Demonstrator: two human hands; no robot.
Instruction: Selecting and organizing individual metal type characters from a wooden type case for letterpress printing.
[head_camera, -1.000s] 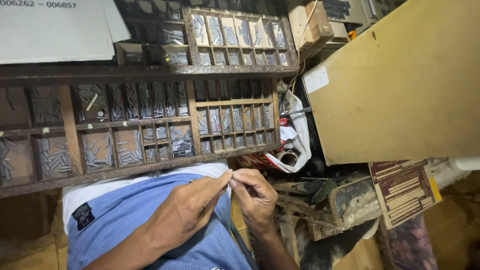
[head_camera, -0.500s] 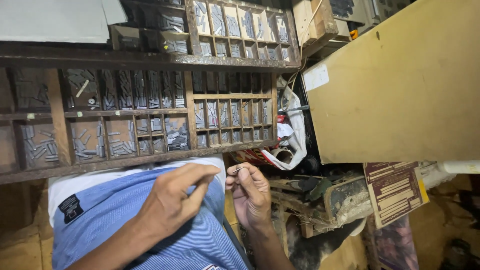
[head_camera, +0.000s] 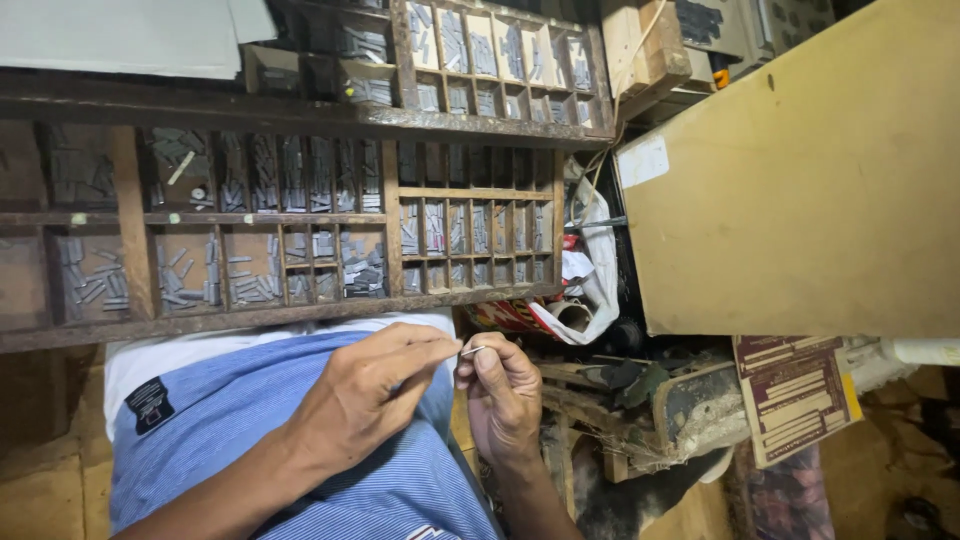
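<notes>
My left hand (head_camera: 370, 390) reaches in from the lower left, its fingers pinched together. Its tips meet one end of a thin grey metal type piece (head_camera: 472, 351). My right hand (head_camera: 503, 395) comes up from below and pinches the other end between thumb and forefinger. Both hands hover over my blue striped shirt (head_camera: 250, 430), just below the front rail of a wooden type case (head_camera: 300, 315). The case's small compartments hold several grey metal type pieces (head_camera: 360, 270).
A second wooden type case (head_camera: 500, 60) stands above the first. A large tan board (head_camera: 800, 180) fills the right side. A crumpled white bag (head_camera: 590, 290), a printed maroon card (head_camera: 795, 395) and dusty scrap (head_camera: 640, 400) lie to the right of my hands.
My fingertips were slightly apart half a second ago; now they meet on the small metal piece. The view has shifted a little to the left.
</notes>
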